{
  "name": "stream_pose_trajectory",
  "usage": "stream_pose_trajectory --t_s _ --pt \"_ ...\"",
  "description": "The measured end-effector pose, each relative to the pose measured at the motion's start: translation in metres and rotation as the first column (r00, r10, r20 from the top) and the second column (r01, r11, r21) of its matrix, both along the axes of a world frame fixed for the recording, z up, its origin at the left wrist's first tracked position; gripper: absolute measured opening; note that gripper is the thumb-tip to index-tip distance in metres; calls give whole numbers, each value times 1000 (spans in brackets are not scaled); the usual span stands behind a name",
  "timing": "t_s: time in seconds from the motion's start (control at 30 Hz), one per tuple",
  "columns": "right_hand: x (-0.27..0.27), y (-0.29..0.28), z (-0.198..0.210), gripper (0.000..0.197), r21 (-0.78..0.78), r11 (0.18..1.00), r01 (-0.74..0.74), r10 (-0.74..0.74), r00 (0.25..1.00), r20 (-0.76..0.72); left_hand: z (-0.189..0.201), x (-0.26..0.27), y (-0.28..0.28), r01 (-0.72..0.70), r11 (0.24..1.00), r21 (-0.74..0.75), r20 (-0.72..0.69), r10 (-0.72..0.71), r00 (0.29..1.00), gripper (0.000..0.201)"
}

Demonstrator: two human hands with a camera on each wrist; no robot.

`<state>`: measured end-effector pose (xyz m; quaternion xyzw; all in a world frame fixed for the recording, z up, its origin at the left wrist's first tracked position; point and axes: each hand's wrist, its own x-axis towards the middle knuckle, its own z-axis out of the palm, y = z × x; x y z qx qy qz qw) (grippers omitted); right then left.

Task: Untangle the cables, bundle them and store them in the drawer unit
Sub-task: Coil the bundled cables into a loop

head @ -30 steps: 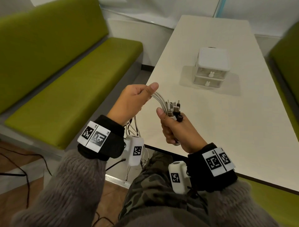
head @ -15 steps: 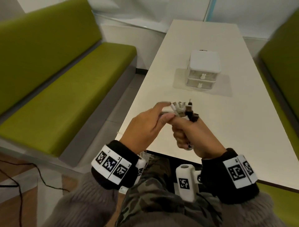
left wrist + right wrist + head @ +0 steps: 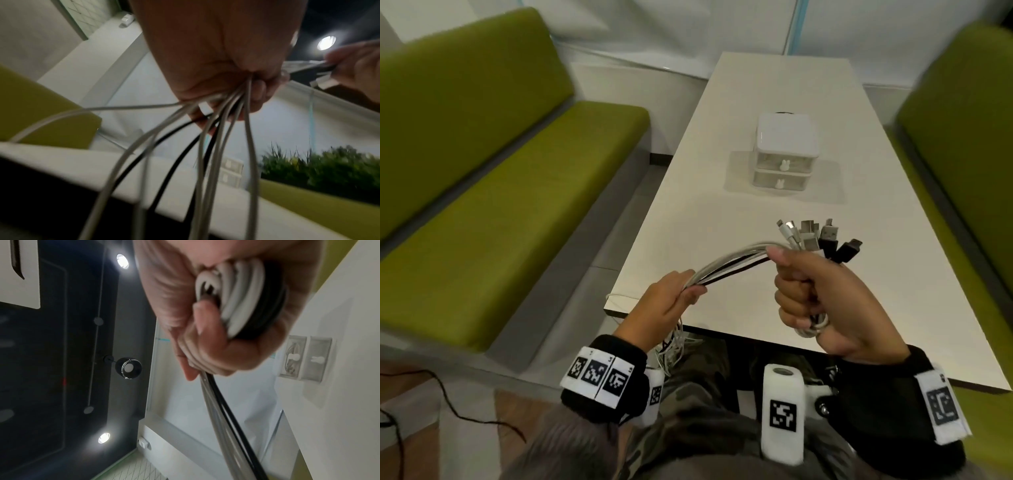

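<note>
From the head view, the right hand (image 3: 822,298) is a tight fist around the cables (image 3: 736,262). The plugs (image 3: 822,236) stick up out of the top of the fist, some white and some black. A small loop of white cable pokes out under the fist. The left hand (image 3: 661,308) has its fingers curled around the same cables lower down. Half a second ago the two hands were touching. Now they are apart, and a stretch of cables runs between them. The rest hangs down from the left hand toward the lap. Both hands are above the near edge of the white tabletop (image 3: 756,85). The drawer unit (image 3: 784,154) stands farther back on it, well apart from the hands, with both drawers closed.

From the left wrist view, the left hand (image 3: 218,53) squeezes the cables (image 3: 216,146), and white and black ones fan out below it. The right hand (image 3: 359,71) shows at the right edge, holding plugs.

From the right wrist view, the right hand (image 3: 216,321) wraps around a coil of white and black cables (image 3: 242,296). More cables trail down from the fingers. The drawer unit (image 3: 306,358) shows behind, with something lying in one drawer.
</note>
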<state>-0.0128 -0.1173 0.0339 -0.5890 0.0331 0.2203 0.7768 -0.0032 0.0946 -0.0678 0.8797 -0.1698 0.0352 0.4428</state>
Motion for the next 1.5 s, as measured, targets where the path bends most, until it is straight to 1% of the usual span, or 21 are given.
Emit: stream_pose_trajectory --t_s 0.1,0.2,0.27,0.33,0.37,0.43,0.5,0.57,0.6,0.63,0.77,0.87,0.93,1.0,1.07,1.1,1.2,1.27,1.3,1.43,1.5 --pt "2 -1 1 49 -7 1000 30 -29 999 44 -14 0 8 -53 996 72 17 52 998 24" --pt "3 1 0 49 -9 999 43 -42 996 75 -24 -3 23 -119 981 154 -78 132 988 31" --pt "3 2 -2 49 -12 1000 27 -25 997 79 -17 -8 28 -121 972 203 -133 150 980 43" --pt "3 4 -4 49 -43 999 -14 18 996 83 7 -13 25 -118 984 130 -168 139 976 74" --pt "3 6 -6 49 -64 997 -33 38 996 86 24 -15 20 -125 990 67 -144 133 981 87" --pt "2 10 -8 50 -93 994 -62 71 993 94 58 -12 6 -83 997 -12 -33 82 996 94" --pt "3 14 -6 52 -123 989 -86 99 990 100 78 -2 -11 27 999 -38 -1 -27 1000 74" --pt "7 15 0 55 -154 984 -88 107 987 120 86 9 -27 133 990 -51 -48 -135 990 34" --pt "11 13 6 55 -155 985 -79 101 985 139 88 14 -32 145 987 -71 -57 -149 987 18" --pt "17 8 13 54 -141 988 -63 85 984 158 88 19 -34 137 985 -108 -73 -145 987 15" --pt "30 -21 35 47 -21 999 39 -34 979 201 79 23 -31 121 950 -289 -192 -182 964 33" --pt "26 -27 20 46 30 992 120 -124 974 189 65 14 -34 110 946 -304 -247 -190 950 37" --pt "21 -22 3 47 80 983 164 -175 972 157 57 8 -37 48 939 -339 -287 -152 946 42" --pt "17 -13 -10 48 122 975 188 -205 968 143 54 1 -40 -29 894 -447 -339 -140 930 44" --pt "17 -4 -18 49 132 973 191 -211 964 159 56 -2 -43 -94 814 -573 -380 -162 911 49" --pt "17 0 -21 50 132 973 187 -208 964 165 57 -3 -45 -130 791 -597 -378 -135 916 49" --pt "16 10 -29 46 149 970 192 -216 963 162 60 -2 -49 -194 801 -566 -304 15 952 44" --pt "14 15 -32 37 146 970 197 -221 960 171 61 -3 -51 -197 804 -561 -274 44 961 42" --pt "13 16 -33 35 140 973 185 -209 960 185 61 -3 -52 -193 807 -559 -266 47 963 42" --pt "10 20 -36 48 108 988 110 -130 971 201 57 -4 -59 -145 849 -508 -274 0 962 41" --pt "11 19 -35 46 111 987 116 -136 972 190 54 -8 -62 -102 881 -463 -283 -38 958 39"
